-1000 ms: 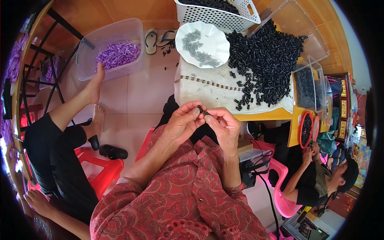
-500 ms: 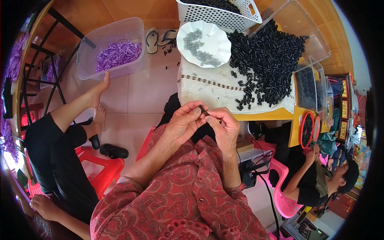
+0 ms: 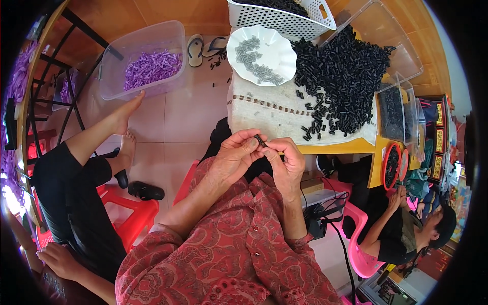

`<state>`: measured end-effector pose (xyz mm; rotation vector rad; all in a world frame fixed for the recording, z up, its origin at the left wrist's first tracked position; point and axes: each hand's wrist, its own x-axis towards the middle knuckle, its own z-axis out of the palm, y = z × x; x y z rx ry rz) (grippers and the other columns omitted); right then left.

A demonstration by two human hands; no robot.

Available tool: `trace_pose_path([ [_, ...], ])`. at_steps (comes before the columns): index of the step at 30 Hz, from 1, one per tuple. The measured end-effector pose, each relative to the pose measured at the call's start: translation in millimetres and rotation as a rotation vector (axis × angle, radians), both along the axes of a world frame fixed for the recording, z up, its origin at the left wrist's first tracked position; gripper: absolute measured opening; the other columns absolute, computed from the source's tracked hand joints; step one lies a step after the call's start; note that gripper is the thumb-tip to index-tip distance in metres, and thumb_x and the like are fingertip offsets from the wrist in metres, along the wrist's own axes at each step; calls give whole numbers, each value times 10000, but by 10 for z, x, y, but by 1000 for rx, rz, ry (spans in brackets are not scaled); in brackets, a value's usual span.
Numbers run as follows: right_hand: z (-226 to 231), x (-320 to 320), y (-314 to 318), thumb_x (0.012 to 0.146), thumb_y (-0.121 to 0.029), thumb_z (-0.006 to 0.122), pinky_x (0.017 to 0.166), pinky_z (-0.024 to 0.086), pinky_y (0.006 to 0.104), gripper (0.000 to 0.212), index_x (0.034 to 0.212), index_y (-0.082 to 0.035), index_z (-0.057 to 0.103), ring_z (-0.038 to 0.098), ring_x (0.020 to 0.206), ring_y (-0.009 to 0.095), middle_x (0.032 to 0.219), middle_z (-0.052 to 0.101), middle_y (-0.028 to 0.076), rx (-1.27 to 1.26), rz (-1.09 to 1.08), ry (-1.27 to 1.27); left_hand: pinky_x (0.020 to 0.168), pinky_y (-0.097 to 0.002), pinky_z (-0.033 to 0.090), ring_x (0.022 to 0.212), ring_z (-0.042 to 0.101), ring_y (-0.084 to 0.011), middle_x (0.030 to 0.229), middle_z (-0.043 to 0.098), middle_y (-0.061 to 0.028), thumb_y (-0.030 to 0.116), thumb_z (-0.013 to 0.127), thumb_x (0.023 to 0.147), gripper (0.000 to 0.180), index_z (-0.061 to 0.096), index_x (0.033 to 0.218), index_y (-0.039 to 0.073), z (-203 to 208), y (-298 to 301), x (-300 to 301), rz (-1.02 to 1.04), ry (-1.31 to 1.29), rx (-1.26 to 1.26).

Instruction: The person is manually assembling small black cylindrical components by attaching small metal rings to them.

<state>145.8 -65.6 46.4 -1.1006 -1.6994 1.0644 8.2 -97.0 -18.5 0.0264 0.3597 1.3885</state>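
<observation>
Both my hands meet over my lap, just in front of the table's near edge. Between thumb and fingers of my left hand [image 3: 235,154] is a small black cylindrical piece [image 3: 260,140], tilted. The fingertips of my right hand [image 3: 285,161] pinch at its lower end; whether they hold a separate tiny part there is too small to tell. Beyond them, a white scalloped plate [image 3: 277,46] bears many small clear pieces [image 3: 251,58]. To its right spreads a big heap of short black tubes [image 3: 340,76] on a cream cloth [image 3: 269,122].
A white perforated basket [image 3: 284,19] stands behind the plate. Clear bins [image 3: 394,112] and a red-rimmed round tray [image 3: 390,165] sit at the table's right. On the floor at left is a tub [image 3: 109,76] of purple pieces. People sit on both sides; a cable [image 3: 347,254] hangs at right.
My hands hold nearly the same pose around the black piece, with only slight finger movement. The whole view has shifted a little.
</observation>
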Motion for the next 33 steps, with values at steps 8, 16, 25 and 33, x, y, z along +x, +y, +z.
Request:
trace_pose_path([
  [8, 43, -34, -14, 821, 40, 701, 671, 513, 260, 123, 934, 22, 657, 658, 764, 166, 870, 656, 107, 83, -29, -79, 868, -350, 526, 911, 645, -151, 1087, 665, -113, 51, 602, 935, 249, 626, 1183, 45, -7, 0, 5, 1, 15, -1],
  [16, 95, -88, -35, 836, 55, 682, 663, 528, 257, 115, 941, 25, 648, 671, 759, 159, 872, 654, 108, 100, -24, -73, 833, -323, 529, 887, 635, -142, 1062, 670, -94, 79, 615, 933, 238, 637, 1169, 61, -21, -6, 0, -20, -54, -23],
  [25, 75, -90, -37, 838, 49, 683, 656, 531, 262, 112, 941, 25, 644, 669, 744, 166, 867, 652, 116, 102, -10, -71, 792, -296, 522, 863, 627, -132, 1041, 670, -81, 99, 620, 935, 229, 643, 1161, 68, -23, -2, -2, -43, -94, -81],
  [33, 79, -115, -39, 841, 34, 688, 638, 530, 269, 107, 936, 17, 642, 666, 731, 169, 860, 649, 114, 138, -24, -111, 838, -319, 516, 935, 629, -155, 1053, 670, -81, 105, 620, 934, 222, 643, 1154, 78, -47, -13, 0, -33, -71, -51],
])
